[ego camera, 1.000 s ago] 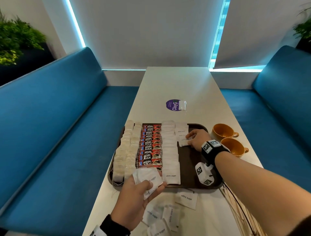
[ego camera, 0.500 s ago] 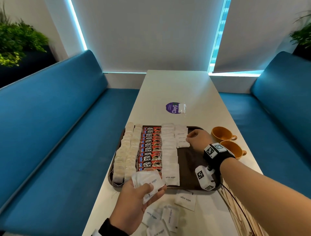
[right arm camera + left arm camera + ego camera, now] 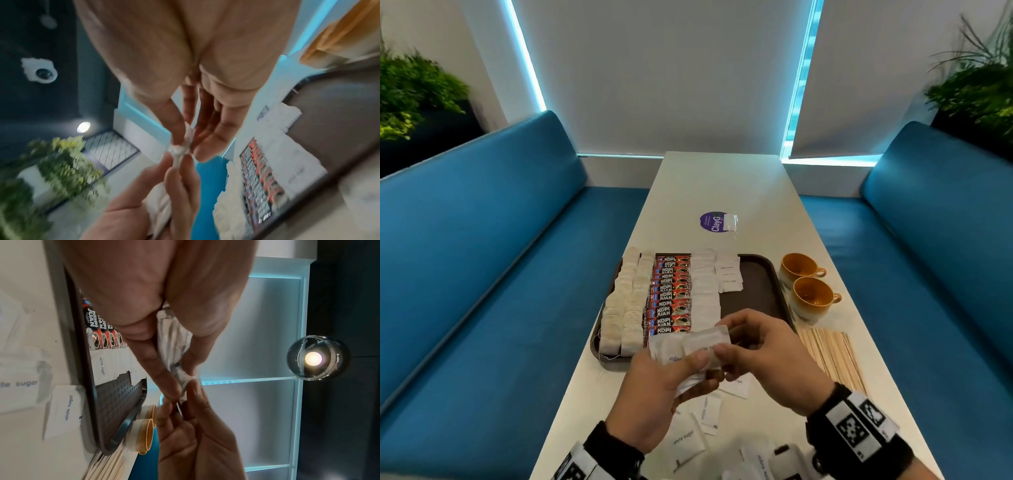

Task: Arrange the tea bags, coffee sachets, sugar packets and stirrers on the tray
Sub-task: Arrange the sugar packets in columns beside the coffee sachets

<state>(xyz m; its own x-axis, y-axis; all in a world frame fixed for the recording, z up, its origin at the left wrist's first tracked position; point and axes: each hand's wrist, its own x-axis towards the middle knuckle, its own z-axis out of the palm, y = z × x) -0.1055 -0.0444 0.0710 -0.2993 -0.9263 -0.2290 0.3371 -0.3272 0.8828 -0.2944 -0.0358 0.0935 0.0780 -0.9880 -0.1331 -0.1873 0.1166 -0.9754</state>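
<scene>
A dark brown tray (image 3: pixel 760 284) holds two columns of tea bags (image 3: pixel 626 301), a column of red coffee sachets (image 3: pixel 671 294) and white sugar packets (image 3: pixel 703 291) beside them. Over the tray's near edge my left hand (image 3: pixel 654 387) grips a bunch of sugar packets (image 3: pixel 688 349). My right hand (image 3: pixel 767 356) pinches the top packet of that bunch between thumb and fingers; the wrist views show the pinch (image 3: pixel 185 386) (image 3: pixel 180 149). Loose sugar packets (image 3: pixel 688 442) lie on the table in front of me. Wooden stirrers (image 3: pixel 832 356) lie right of the tray.
Two orange cups (image 3: pixel 808 284) stand right of the tray. A purple round sticker (image 3: pixel 714 221) with a small packet sits further up the white table (image 3: pixel 722 185). Blue benches (image 3: pixel 482 274) flank both sides, with plants in the corners.
My right hand left the sugar packets at the tray's far side and came back to the bunch in my left hand, where it now pinches one packet. The head view tilted down.
</scene>
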